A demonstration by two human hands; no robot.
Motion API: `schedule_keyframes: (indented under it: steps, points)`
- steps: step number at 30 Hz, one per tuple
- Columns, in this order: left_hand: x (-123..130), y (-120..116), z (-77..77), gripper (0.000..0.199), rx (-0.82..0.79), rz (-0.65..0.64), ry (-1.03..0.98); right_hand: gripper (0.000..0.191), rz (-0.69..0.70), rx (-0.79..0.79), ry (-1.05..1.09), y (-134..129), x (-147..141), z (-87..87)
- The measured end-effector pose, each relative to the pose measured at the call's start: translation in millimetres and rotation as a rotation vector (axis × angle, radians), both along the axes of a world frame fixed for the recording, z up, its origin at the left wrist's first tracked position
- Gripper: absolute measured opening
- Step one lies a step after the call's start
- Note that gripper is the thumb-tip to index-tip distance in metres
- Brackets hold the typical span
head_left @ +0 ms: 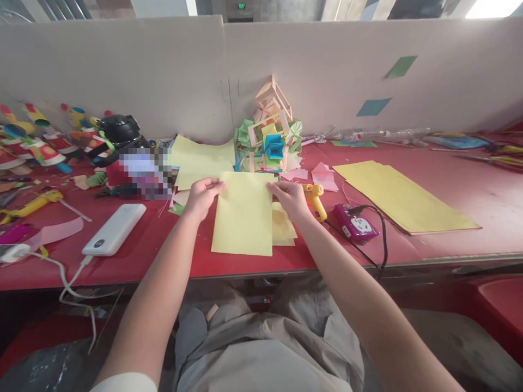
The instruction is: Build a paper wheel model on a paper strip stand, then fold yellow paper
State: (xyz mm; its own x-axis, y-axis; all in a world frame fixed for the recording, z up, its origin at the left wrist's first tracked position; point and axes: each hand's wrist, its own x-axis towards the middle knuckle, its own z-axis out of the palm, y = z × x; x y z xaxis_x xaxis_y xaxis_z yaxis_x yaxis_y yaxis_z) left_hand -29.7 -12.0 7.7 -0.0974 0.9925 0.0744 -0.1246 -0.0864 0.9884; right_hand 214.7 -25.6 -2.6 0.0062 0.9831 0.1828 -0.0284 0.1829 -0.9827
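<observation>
A sheet of yellow paper point(244, 218) is held in front of me by its upper side edges. My left hand point(203, 197) pinches its left edge near the top corner. On the opposite edge, my right hand point(289, 196) pinches it between thumb and fingers. Partly hidden behind the sheet's right side lies another yellow paper piece point(283, 228). More yellow sheets point(204, 159) rest behind my left hand. Folded paper shapes in green, peach and blue point(273, 146) are heaped beyond the held sheet.
A yellow glue gun point(314, 200) and a purple power socket point(357, 223) sit right of my right hand. Further right is a yellow paper stack point(408, 198). On the left are a white power bank point(115, 230), a black bottle point(120, 133) and another glue gun point(35, 206).
</observation>
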Motion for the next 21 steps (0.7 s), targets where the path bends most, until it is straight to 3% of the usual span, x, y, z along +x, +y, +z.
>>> schedule_keyframes:
  steps: [6,11,16,21]
  points:
    - [0.6,4.9,-6.4,0.034,0.077,0.076,0.096,0.043,-0.018,0.035,-0.075,1.1,-0.7,-1.8]
    - [3.6,2.2,-4.7,0.038,0.129,0.088,0.153,0.044,-0.002,0.062,-0.107,0.4,-2.5,-2.0]
    - [5.1,2.8,-2.2,0.028,0.149,0.18,0.159,0.044,-0.008,0.055,-0.099,0.7,-4.7,-1.6]
    - [6.7,2.2,-0.5,0.028,0.172,0.177,0.14,0.044,-0.007,0.052,-0.088,0.3,-3.8,-0.4]
